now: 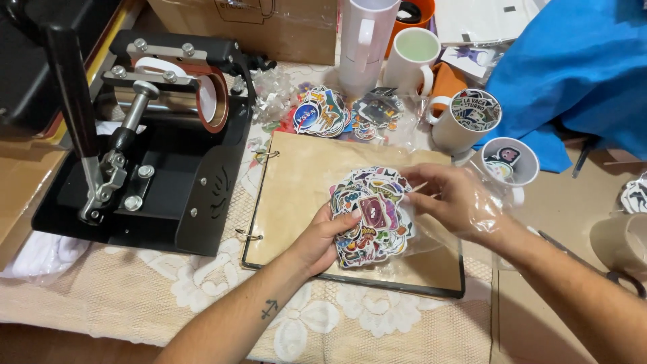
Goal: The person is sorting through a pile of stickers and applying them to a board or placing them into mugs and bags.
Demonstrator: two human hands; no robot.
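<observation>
Two hands meet over a heap of colourful stickers [372, 217] that lies on a brown ring binder [296, 195], near the middle of the surface [168, 296]. My left hand [323, 237] comes in from below and is clenched on the lower left edge of the heap, thumb on top and fingers underneath. My right hand [450, 197] reaches in from the right — it sits inside a clear plastic bag [441, 232] and its fingertips pinch the upper right edge of the same heap. The bag trails across the binder under my right wrist.

Left of the binder stands a black mug press [151, 145] with a long lever, resting on a lace tablecloth [350, 317]. Beyond the binder, more stickers [322, 112] lie loose in a smaller pile. A white mug [412, 59] stands behind them, and two more sit to the right — a mug filled with stickers [466, 120] and a printed mug [509, 164] just beside my right hand. A blue cloth [579, 67] fills the far right corner, and a cardboard box [269, 27] stands at the back.
</observation>
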